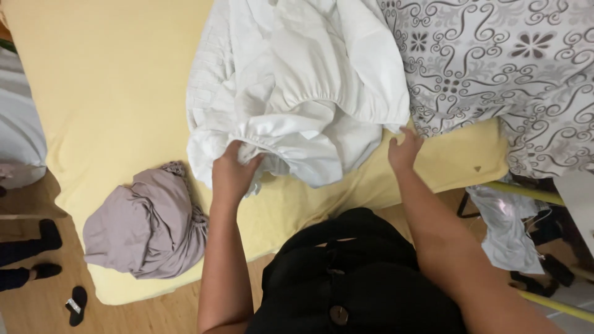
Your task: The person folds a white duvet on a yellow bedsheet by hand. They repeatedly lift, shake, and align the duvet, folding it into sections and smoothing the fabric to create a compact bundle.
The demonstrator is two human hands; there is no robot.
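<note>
A crumpled white fitted sheet [303, 86] with an elastic hem lies bunched on a pale yellow mattress [111, 93]. My left hand [232, 170] grips the sheet's gathered lower edge near its left corner. My right hand [405, 148] pinches the sheet's right edge, where it meets a grey-and-white patterned cover [495, 62]. Both arms reach forward over my black clothing.
A bundled mauve-grey cloth [148, 222] sits on the mattress's near left corner. Another person's dark-socked feet [37, 250] stand on the wooden floor at left, beside a black slipper [77, 304]. At right, yellow rails [526, 193] and a grey garment [507, 229] hang.
</note>
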